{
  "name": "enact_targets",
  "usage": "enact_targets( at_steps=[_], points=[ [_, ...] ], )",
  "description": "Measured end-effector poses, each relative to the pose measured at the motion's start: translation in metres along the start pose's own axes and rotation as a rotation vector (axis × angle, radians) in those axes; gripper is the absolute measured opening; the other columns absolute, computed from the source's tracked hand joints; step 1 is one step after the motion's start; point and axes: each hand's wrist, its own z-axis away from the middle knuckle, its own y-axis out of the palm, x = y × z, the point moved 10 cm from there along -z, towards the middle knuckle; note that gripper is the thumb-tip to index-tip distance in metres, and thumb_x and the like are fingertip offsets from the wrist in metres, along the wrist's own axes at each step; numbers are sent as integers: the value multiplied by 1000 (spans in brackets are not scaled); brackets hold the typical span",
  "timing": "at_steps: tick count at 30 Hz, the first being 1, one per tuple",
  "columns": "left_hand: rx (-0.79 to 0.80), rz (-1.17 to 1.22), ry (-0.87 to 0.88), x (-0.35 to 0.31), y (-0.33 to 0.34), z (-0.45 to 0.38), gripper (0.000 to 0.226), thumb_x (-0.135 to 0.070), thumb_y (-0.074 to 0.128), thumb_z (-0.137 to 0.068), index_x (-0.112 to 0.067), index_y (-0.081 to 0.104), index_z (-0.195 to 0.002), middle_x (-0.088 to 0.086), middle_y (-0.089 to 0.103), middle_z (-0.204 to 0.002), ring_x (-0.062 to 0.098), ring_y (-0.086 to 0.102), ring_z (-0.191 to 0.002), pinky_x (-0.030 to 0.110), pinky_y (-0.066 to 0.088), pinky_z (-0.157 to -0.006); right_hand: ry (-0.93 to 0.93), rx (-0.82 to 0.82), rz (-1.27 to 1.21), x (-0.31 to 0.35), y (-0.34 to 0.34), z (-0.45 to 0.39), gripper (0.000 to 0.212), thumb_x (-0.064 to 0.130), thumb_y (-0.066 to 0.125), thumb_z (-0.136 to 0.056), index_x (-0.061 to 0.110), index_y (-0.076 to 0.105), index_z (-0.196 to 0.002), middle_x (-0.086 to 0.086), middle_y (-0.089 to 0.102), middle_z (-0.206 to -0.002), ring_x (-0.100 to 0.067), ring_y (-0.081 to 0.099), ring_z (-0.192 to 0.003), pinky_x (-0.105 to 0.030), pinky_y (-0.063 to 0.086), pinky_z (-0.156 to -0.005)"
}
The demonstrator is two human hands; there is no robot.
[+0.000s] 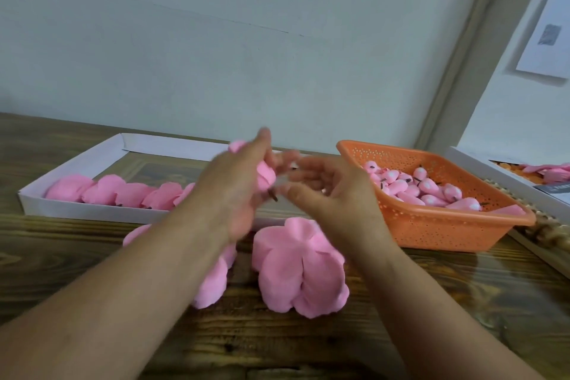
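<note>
The left hand (237, 191) is curled round a small pink fabric flower bud (266, 176), held up in the air above the wooden table (462, 302), with the bud's short dark stem (273, 195) poking out just below the fingers. The right hand (327, 191) hovers just beside that grip with half-curled fingers, its thumb near the stem. Motion blur hides whether it pinches anything or only comes close, so I cannot tell.

The bud looks very light and soft, likely thin cloth over a padded core (it would crush or crease rather than break). A gentle pinch should be enough. The stem is probably the stiffest part, so it seems the best place to take hold for turning the bud or threading it. The rounded pink body is better cradled than squeezed.

Directly beneath the grip lies a stack of flat pink cloth petals (300, 268), floppy by the look of them and easy to scatter. A second such pile (212, 284) sits under the left forearm. Beyond the grip and to its left stands a shallow white cardboard tray (101, 157) with a row of pink blooms (123, 194). To the right of the grip, near the right hand, an orange perforated plastic basket (447, 225) holds many more buds (425, 188).
</note>
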Motion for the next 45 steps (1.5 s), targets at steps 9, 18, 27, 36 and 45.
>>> enact_targets(
  at_steps=[9, 18, 27, 36, 45],
  points=[
    [-38, -750, 70, -25, -23, -54, 61, -35, 44, -98, -17, 63, -42, 9, 58, -61, 21, 47, -71, 33, 45, -84, -36, -332, 272, -17, -63, -18, 34, 16, 72, -77, 9, 65, -110, 4, 65, -91, -5, 57, -73, -18, 48, -71],
    [1, -1449, 133, 6, -4, -79, 57, -37, 54, -93, -13, 51, -40, -5, 48, -34, 19, 53, -53, 28, 46, -68, -80, -370, 365, -20, -74, -20, 24, 13, 70, -77, 14, 64, -100, 8, 61, -81, -4, 53, -69, -9, 41, -61],
    [117, -1668, 123, 39, 2, -90, 35, -36, 57, -91, -8, 68, -73, -1, 63, -58, 25, 66, -77, 25, 42, -61, -93, -349, 438, -21, -74, -21, 15, 14, 68, -78, 16, 65, -92, 18, 58, -76, 0, 54, -67, -11, 42, -60],
    [238, -1857, 9, 68, -5, -101, 36, -37, 47, -97, -14, 55, -69, 5, 57, -79, 25, 55, -86, 33, 46, -81, -111, -361, 489, -17, -75, -19, 5, 15, 67, -79, 16, 66, -83, 12, 60, -74, -8, 56, -69, -32, 49, -65],
    [337, -1882, -76, 86, -6, -96, 26, -22, 41, -100, -4, 55, -112, 16, 59, -119, 30, 54, -105, 32, 41, -81, -93, -365, 496, -17, -77, -18, 5, 16, 66, -79, 13, 66, -83, 8, 61, -71, -10, 57, -67, -33, 50, -64]
  ],
)
